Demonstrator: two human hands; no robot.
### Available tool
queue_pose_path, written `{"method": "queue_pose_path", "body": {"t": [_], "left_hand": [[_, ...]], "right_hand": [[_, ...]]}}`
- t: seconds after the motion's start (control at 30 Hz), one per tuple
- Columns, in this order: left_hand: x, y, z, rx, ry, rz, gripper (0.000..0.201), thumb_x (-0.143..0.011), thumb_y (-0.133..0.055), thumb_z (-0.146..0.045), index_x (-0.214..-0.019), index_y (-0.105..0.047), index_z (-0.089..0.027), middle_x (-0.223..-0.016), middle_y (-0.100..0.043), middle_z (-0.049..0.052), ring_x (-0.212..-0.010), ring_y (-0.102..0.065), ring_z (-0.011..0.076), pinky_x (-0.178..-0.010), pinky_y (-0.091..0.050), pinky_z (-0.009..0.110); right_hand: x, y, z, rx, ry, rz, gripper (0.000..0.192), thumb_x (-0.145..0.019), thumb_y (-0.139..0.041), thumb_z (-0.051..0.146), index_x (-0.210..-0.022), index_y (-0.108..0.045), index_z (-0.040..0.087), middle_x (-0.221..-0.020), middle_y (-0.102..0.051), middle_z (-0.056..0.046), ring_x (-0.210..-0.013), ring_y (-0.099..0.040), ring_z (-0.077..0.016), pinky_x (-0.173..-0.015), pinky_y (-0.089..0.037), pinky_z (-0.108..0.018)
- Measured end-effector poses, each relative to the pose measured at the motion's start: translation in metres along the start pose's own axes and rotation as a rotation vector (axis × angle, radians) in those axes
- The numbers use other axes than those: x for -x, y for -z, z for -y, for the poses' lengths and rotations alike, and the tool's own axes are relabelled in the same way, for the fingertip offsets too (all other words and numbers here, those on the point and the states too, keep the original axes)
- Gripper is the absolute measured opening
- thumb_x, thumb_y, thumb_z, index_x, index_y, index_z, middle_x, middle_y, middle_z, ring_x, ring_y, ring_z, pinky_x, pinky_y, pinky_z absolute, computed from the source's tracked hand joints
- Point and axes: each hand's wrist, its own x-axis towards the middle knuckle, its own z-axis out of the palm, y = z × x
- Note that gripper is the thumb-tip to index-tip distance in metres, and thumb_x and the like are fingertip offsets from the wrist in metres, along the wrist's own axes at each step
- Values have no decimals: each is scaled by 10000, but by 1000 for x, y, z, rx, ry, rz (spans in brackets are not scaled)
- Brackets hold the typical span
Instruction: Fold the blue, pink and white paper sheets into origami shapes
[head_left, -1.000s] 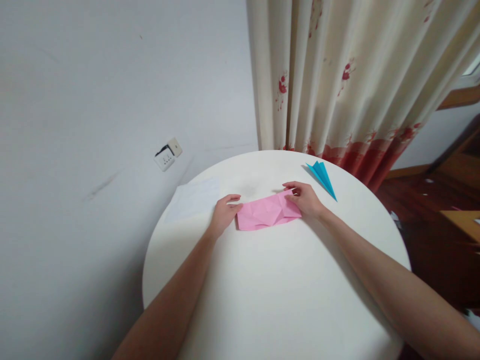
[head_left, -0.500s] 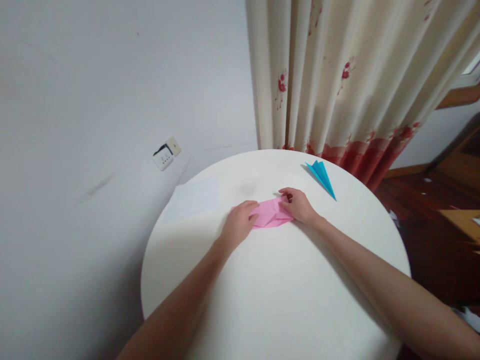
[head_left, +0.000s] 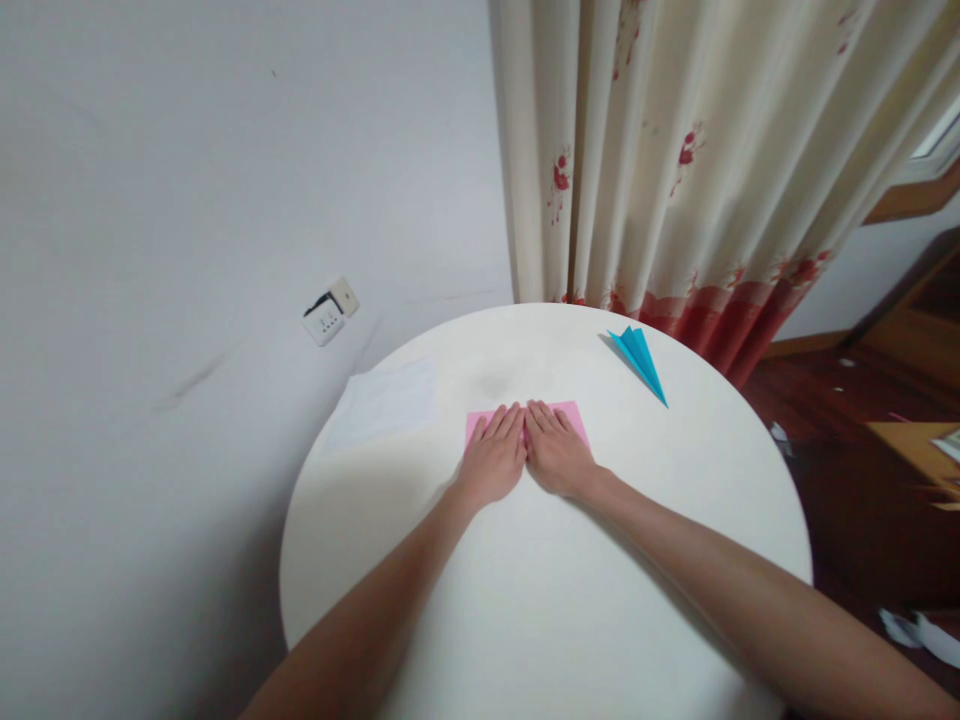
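A sheet of pink paper point(head_left: 571, 413) lies flat on the white round table point(head_left: 525, 600), largely covered by my hands. My left hand point(head_left: 495, 455) rests on its left half, fingers stretched out and pointing away from me. On the right half, my right hand point(head_left: 556, 452) lies flat in the same way. The two hands meet side by side near the paper's middle, so any creases under them are hidden.
A blue paper plane point(head_left: 641, 362) lies at the table's far right. White paper point(head_left: 386, 398) is at the far left, near the wall with a power socket point(head_left: 324, 321). A patterned curtain point(head_left: 652, 200) hangs behind the table.
Both hands have moved together toward the paper's middle and flattened onto it. Before, they held its left and right ends, and the paper was partly raised; now it lies flat.
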Motion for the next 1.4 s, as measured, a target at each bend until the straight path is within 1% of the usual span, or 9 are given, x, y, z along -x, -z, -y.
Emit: {"method": "queue_pose_path", "body": {"t": [0.13, 0.3, 0.8, 0.97, 1.2, 1.4], "left_hand": [[-1, 0, 0, -13, 22, -5, 569, -1042, -255, -271, -1592, -313, -134, -1673, -253, 45, -1556, -218, 255, -1263, -207, 517], [-1, 0, 0, -23, 38, -35, 559, -1043, -269, -278, -1587, -333, -164, -1666, -283, 38, -1550, -236, 261, -1255, -228, 526], [-2, -1, 1, 26, 58, -67, 529, -1060, -263, -301, -1567, -378, -204, -1636, -363, 35, -1531, -289, 253, -1245, -252, 504], [-2, 0, 0, 38, 67, -61, 532, -1065, -250, -311, -1570, -373, -196, -1640, -352, 30, -1533, -282, 255, -1246, -247, 500], [0, 1, -1, 29, 66, -49, 543, -1061, -239, -319, -1575, -363, -192, -1646, -344, 42, -1537, -270, 262, -1240, -262, 510], [-1, 1, -1, 34, 67, -39, 545, -1056, -250, -318, -1573, -365, -186, -1650, -336, 39, -1538, -264, 259, -1239, -261, 508]], "right_hand": [[-1, 5, -3, -24, -17, 11, 590, -1038, -281, 270, -1569, -335, 17, -1646, -279, -185, -1542, -237, -295, -1242, -186, -490], [-1, 7, -1, -31, -34, 9, 588, -1035, -286, 267, -1571, -338, 31, -1652, -273, -166, -1545, -231, -274, -1245, -170, -483], [-2, 8, -6, -97, -29, -17, 585, -1039, -297, 302, -1565, -361, 56, -1641, -331, -139, -1534, -259, -270, -1243, -178, -480], [-3, 6, -9, -89, -15, -26, 586, -1035, -314, 303, -1566, -362, 60, -1642, -331, -139, -1533, -259, -270, -1243, -178, -475], [-1, 9, -8, -76, -11, -5, 582, -1033, -318, 293, -1565, -362, 60, -1643, -328, -144, -1535, -256, -264, -1243, -179, -469], [0, 10, -8, -81, -9, -7, 580, -1032, -316, 286, -1557, -370, 47, -1636, -340, -156, -1530, -266, -277, -1237, -185, -482]]}}
